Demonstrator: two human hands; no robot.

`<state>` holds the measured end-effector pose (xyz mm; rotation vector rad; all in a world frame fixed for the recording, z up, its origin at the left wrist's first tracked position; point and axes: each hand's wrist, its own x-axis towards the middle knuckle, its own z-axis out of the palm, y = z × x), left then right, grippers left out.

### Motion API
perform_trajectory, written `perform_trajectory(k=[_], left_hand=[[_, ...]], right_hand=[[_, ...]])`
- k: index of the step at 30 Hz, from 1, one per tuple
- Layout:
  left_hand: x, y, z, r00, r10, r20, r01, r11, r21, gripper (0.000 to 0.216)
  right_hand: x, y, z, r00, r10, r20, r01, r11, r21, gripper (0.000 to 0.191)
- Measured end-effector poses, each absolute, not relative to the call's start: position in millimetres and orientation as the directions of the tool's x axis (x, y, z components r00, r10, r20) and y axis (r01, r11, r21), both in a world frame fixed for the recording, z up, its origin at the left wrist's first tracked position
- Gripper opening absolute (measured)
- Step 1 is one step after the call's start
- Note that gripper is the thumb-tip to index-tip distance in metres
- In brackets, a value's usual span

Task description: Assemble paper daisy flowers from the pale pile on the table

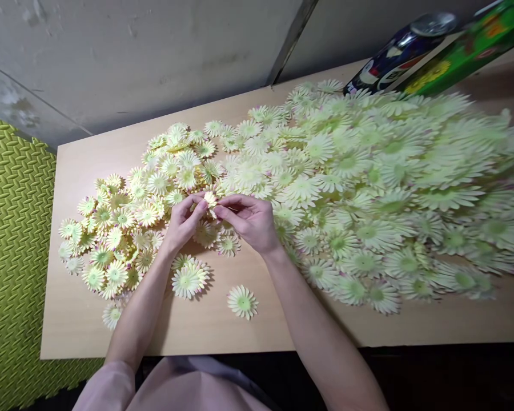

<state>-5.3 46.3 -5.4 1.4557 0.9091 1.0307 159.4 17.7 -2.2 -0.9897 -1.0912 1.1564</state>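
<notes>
Between my two hands is a small pale yellow artificial flower (210, 199), held above the heap. My left hand (185, 220) pinches it between thumb and forefinger. From the other side, my right hand (251, 220) closes its thumb and fingertips at the flower's edge; its grip is partly hidden. A large pile of pale green flower heads (364, 228) with some purple petal tips spreads to the right. More flower heads (115, 228) lie to the left. A small stack of flower heads (191, 278) and a single flower head (242, 302) rest nearer to me.
Flowers cover much of the wooden table (209, 337). At the back right are a dark blue can (394, 54) and a green carton (475, 51). A grey wall (154, 51) runs behind the table. Green textured matting (15, 257) is on the left.
</notes>
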Motion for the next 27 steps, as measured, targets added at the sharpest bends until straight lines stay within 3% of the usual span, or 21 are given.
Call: perform_trajectory(k=[9,13,27], left_hand=[[-4.1,47.6,-10.1,0.345,0.927,0.150,-0.005,-0.158,0.987,0.037],[-2.9,46.3,-7.2,0.326,0.938,0.122,0.024,-0.137,0.990,0.031],[-4.9,46.7,-2.8,0.349,0.932,-0.102,-0.238,0.193,0.952,0.034]], right_hand=[[159.8,18.7,-3.2,0.047,0.979,0.199,-0.101,0.203,-0.974,0.011],[159.8,19.0,-5.8,0.055,0.977,0.204,-0.086,0.208,-0.974,0.010],[155.3,17.7,-4.3,-0.026,0.999,-0.036,-0.348,-0.043,-0.937,0.021]])
